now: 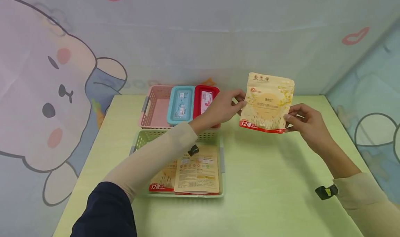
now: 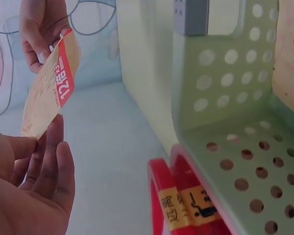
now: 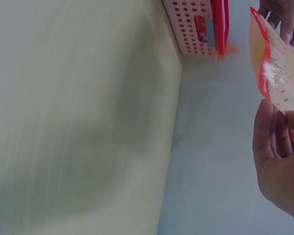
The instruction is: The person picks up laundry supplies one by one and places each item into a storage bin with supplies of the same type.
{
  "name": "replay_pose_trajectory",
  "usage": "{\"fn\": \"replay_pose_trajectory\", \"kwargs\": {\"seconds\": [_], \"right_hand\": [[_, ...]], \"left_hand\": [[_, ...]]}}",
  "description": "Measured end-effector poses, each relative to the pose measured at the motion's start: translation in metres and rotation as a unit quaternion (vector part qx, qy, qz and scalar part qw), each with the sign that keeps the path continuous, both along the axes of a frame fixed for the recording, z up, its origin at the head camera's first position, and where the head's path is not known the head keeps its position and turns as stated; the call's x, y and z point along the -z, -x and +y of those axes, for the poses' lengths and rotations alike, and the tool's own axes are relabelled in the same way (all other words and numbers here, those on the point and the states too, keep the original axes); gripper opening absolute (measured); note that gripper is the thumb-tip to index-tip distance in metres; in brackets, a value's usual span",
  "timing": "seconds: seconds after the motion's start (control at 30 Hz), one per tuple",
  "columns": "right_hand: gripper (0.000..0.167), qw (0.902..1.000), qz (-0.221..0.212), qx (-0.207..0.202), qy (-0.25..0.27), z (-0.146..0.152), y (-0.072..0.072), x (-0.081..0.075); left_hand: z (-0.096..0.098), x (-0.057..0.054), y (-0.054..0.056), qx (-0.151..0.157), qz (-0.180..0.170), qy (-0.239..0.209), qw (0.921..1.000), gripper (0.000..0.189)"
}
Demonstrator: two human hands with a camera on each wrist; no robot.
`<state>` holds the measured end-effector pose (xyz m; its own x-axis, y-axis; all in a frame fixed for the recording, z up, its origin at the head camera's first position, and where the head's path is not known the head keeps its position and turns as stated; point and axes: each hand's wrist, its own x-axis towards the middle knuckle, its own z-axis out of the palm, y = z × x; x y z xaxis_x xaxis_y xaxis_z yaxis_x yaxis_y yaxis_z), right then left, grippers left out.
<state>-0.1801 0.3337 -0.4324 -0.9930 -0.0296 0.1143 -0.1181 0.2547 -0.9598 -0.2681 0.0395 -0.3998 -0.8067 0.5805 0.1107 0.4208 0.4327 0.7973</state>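
A cream stand-up pouch (image 1: 267, 103) with a red bottom band is held up above the far right part of the table, its printed front toward me. My left hand (image 1: 225, 105) pinches its left edge between thumb and fingers. At the lower right edge, my right hand (image 1: 307, 126) pinches it the same way. Seen from the left wrist, the pouch (image 2: 51, 90) appears nearly edge-on between both hands. The right wrist view shows its red band and the right thumb and fingers (image 3: 279, 132) at one edge.
A green basket (image 1: 222, 181) at the front left holds similar pouches (image 1: 197, 174), lying flat. Behind it, a pink basket (image 1: 156, 91) contains a light blue pack (image 1: 181, 105) and a red pack (image 1: 203, 91). A printed cloth (image 1: 250, 39) hangs behind the table (image 1: 281, 195).
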Motion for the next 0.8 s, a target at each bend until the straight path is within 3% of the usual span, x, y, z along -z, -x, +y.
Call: {"fn": "replay_pose_trajectory", "kwargs": {"seconds": [0.17, 0.27, 0.47, 0.63, 0.8], "right_hand": [[0.026, 1.0000, -0.004, -0.004, 0.001, -0.012, 0.000, 0.000], [0.025, 0.9998, -0.002, -0.014, 0.012, -0.018, 0.000, 0.000], [0.027, 0.9986, 0.001, -0.026, 0.046, -0.028, 0.001, 0.001], [0.027, 0.9990, 0.000, -0.026, 0.036, -0.034, 0.001, 0.002], [0.026, 0.9991, -0.001, -0.031, 0.028, -0.040, 0.003, 0.003]], "left_hand": [[-0.008, -0.006, -0.002, -0.024, 0.052, 0.048, 0.9972, 0.022], [-0.012, -0.009, -0.005, -0.036, 0.066, 0.066, 0.9950, 0.026], [-0.020, -0.012, -0.009, -0.041, 0.066, 0.051, 0.9957, 0.034], [-0.026, -0.011, -0.008, -0.038, 0.066, 0.031, 0.9966, 0.033], [-0.034, -0.008, -0.006, -0.043, 0.064, 0.041, 0.9961, 0.034]]}}
